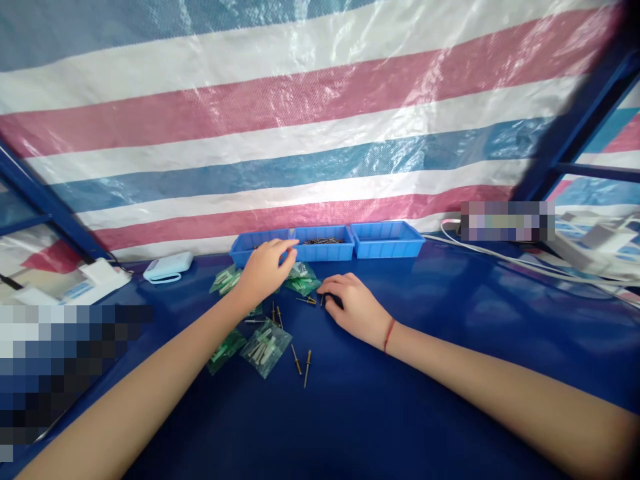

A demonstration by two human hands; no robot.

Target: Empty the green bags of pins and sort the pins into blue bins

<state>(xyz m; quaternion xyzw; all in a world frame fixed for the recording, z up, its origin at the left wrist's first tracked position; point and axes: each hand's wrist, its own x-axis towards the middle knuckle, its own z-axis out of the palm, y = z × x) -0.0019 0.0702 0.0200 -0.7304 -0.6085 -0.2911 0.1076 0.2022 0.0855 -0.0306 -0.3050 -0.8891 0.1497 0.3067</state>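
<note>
My left hand (267,270) is over the front edge of the blue bins, its fingers stretched forward and the thumb apart; nothing shows in it. Beneath it the left blue bin (240,250) is partly covered. The middle blue bin (327,252) holds a heap of small metal rivets (323,241). My right hand (353,307) rests low over the table, fingers curled, with a blind rivet (323,301) at its thumb and index fingertips. Another rivet (310,301) lies just left of it. Two more rivets (307,367) lie nearer me.
Clear and green plastic packets (266,348) of small parts lie beneath and beside my left forearm. The right blue bin (387,241) stands against the striped sheet (310,153). A light blue case (169,267) sits at left, a power strip (103,280) beyond it. White cables (500,259) run at right.
</note>
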